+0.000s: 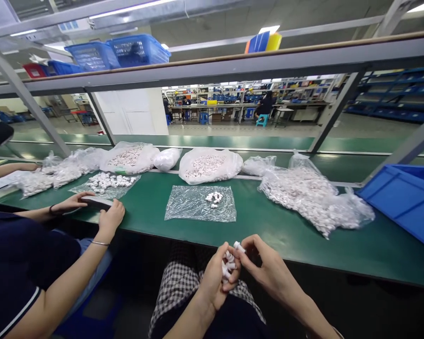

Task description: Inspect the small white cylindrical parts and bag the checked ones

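Observation:
Several small white plastic fittings lie cupped in my left hand, its fingers curled round them. Between the thumb and fingers of my right hand, one white plastic fitting is pinched, close to the left fingertips. Both hands are over my lap, at the table's front edge. Beyond them a flat clear plastic bag lies on the green table, with a small pile of white fittings on it. An open bag of fittings stands behind that.
A large bag of fittings and a blue bin are at the right. A co-worker at my left holds a dark flat object near a pile of white fittings. A shelf with blue baskets spans overhead.

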A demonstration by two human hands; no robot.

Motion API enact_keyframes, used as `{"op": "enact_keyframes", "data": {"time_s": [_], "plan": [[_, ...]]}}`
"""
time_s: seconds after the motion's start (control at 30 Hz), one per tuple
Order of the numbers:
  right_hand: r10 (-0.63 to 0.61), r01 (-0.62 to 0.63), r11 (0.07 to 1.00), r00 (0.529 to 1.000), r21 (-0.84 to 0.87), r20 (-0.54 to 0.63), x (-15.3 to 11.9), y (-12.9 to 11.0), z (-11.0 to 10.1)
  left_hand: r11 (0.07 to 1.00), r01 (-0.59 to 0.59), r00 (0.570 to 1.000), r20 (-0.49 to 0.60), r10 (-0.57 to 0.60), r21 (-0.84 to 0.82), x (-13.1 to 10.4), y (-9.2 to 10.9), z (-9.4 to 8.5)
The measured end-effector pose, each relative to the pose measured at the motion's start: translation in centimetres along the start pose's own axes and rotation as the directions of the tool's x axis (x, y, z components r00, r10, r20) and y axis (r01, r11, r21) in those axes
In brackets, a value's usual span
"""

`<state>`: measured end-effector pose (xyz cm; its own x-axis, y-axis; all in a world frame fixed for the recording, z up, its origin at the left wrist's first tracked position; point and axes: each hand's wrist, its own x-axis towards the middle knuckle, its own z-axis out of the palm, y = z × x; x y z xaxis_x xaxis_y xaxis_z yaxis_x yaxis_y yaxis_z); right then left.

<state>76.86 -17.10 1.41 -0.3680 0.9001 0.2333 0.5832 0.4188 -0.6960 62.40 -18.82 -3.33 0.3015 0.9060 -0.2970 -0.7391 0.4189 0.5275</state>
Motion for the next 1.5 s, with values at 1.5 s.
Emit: {"op": "enact_keyframes", "data": {"time_s": [1.5], "plan": [[0.081,-0.085,0.996,0.986,0.024,0.143,18.9,7.4,2.4,0.877,0.284,0.959,0.103,-0.265,-0.387,11.5,12.2,-5.6]]}}
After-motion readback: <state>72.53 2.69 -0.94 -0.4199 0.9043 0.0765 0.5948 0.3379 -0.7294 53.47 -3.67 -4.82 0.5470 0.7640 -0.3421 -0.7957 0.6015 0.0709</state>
